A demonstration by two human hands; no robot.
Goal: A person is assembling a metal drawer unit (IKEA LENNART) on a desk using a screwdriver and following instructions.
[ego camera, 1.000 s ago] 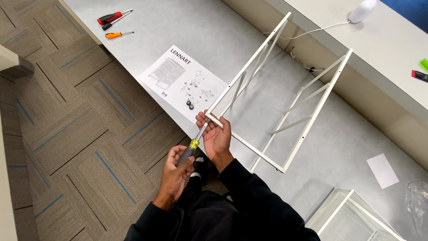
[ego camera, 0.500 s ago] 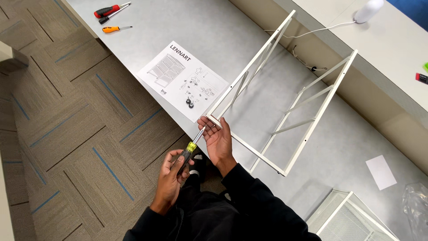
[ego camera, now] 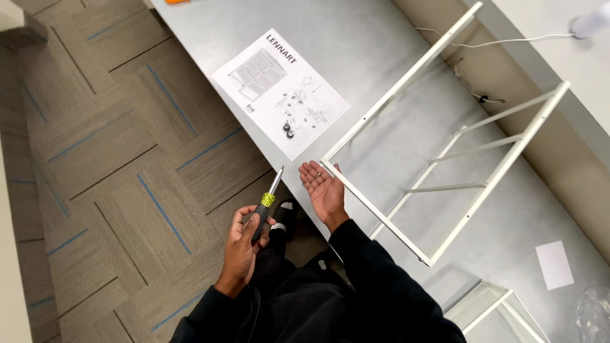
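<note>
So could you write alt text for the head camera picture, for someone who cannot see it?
Seen from above, a person's left hand grips a yellow-and-black-handled screwdriver, while the right hand lies open, palm up, at the corner of a white metal frame on a grey table. A printed instruction sheet with two small dark fittings lies beside it.
</note>
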